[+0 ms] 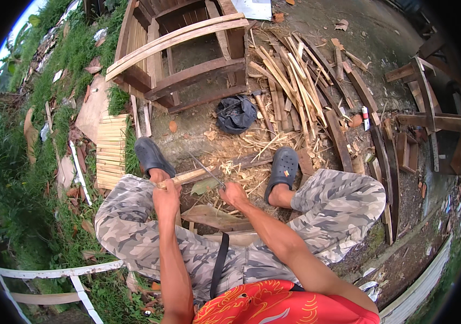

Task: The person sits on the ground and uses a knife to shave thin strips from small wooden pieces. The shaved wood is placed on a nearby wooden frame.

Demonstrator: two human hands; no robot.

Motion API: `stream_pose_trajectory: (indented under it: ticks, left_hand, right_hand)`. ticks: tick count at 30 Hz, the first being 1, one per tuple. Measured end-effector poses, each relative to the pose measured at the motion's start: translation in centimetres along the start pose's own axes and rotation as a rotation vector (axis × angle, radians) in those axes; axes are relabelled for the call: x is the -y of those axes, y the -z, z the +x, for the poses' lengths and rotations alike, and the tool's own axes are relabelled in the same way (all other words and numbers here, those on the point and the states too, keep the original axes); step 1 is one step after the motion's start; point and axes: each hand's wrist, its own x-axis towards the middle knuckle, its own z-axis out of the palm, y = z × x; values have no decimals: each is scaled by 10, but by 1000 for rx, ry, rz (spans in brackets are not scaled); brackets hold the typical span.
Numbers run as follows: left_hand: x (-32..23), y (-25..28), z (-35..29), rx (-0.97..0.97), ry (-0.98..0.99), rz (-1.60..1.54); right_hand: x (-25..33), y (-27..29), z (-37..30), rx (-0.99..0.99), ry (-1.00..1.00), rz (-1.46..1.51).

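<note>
My left hand (166, 198) is closed round the near end of a pale strip of wood (195, 174), which points away to the right between my feet. In my right hand (234, 194) is the handle of a long thin knife (207, 170). Its blade slants up to the left and crosses the strip near the strip's far end; whether it cuts into the wood I cannot tell. Under both lies a dark board (246, 161) among curled pale shavings (233, 171). A green leaf (204, 186) lies just below the strip.
Ahead stands a wooden frame (198, 75) with a black bag (236, 114) and a hammer (263, 110) nearby. Long split strips (300, 81) and dark planks (338, 140) are heaped to the right. Short pale slats (113, 151) lie side by side on the left by the grass.
</note>
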Motion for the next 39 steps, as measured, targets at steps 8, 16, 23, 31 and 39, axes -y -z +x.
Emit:
stream_pose_trajectory:
  ticks: [8, 16, 23, 31, 39]
  left_hand:
    - [7, 4, -7, 36, -47, -10]
    - [5, 10, -17, 48, 41, -148]
    - [-8, 11, -18, 70, 44, -132]
    - [-14, 5, -13, 105, -25, -71]
    - [-13, 11, -12, 88, 4, -104]
  right_hand:
    - [-9, -4, -7, -119, -38, -130]
    - [-19, 2, -14, -8, -71, -225]
    - [-38, -2, -16, -14, 389, -65]
    - [-47, -7, -13, -6, -34, -173]
    - [-59, 0, -10, -6, -213, -274]
